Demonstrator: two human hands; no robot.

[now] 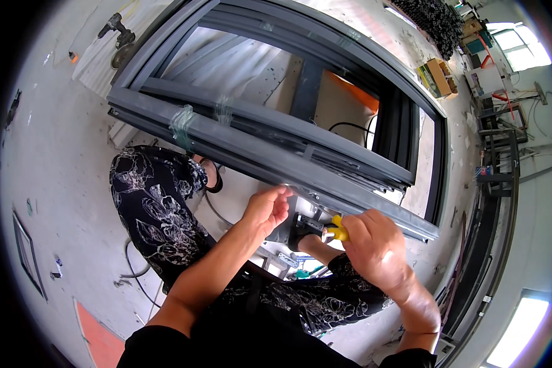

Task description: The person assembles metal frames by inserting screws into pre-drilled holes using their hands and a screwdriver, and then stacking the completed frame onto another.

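Note:
A large dark grey metal window frame (239,136) lies in front of me, its near long side facing my hands. My left hand (266,210) is at that near side, thumb and fingertips closed together against its lower edge; whatever they pinch is too small to make out. My right hand (374,248) is wrapped round a tool with a yellow handle (338,229), just below the frame. Its working end is small and partly hidden, so I cannot tell its exact kind. Clear plastic wrap (181,126) binds the frame's near bars at the left.
A cordless drill (118,29) stands on the floor at the far left. An open cardboard box (440,78) sits beyond the frame at the right. Long dark metal profiles (477,254) lie along the right wall. A black cable (132,270) curls on the floor by my left leg.

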